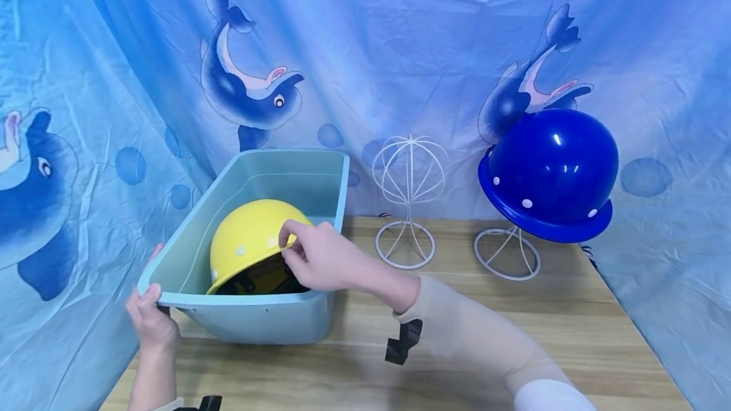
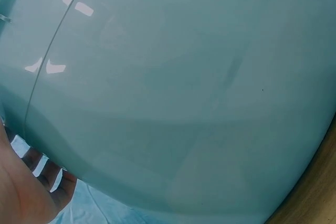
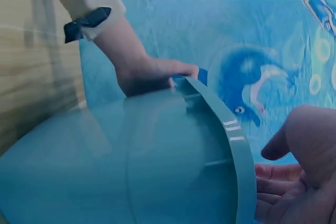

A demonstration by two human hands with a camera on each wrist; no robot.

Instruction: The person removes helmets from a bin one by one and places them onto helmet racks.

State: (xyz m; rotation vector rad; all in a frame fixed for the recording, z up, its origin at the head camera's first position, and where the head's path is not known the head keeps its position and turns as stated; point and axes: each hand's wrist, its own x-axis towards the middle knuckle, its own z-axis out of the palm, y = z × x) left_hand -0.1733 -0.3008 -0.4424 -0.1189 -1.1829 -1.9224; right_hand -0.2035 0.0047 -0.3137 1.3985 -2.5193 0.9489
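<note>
A yellow safety helmet (image 1: pixel 245 227) lies tilted inside a light blue-green plastic bin (image 1: pixel 268 322), its dark inner lining showing toward me. My left hand (image 1: pixel 151 316) grips the bin's near left corner, with the thumb over the rim; the left wrist view shows its fingers (image 2: pixel 63 187) at the bin's edge. Over the bin's near right side, my right hand (image 1: pixel 320 255) is by the helmet's brim. In the right wrist view this hand (image 3: pixel 310 171) has its thumb apart from the fingers, and nothing shows between them. Whether it touches the helmet is unclear.
Right of the bin, a white wire stand (image 1: pixel 408 202) stands bare on the wooden table (image 1: pixel 457 335). Farther right, a blue safety helmet (image 1: pixel 554 170) sits tilted on a second wire stand (image 1: pixel 508 255). A blue dolphin-print curtain (image 1: pixel 365 49) hangs behind and at the sides.
</note>
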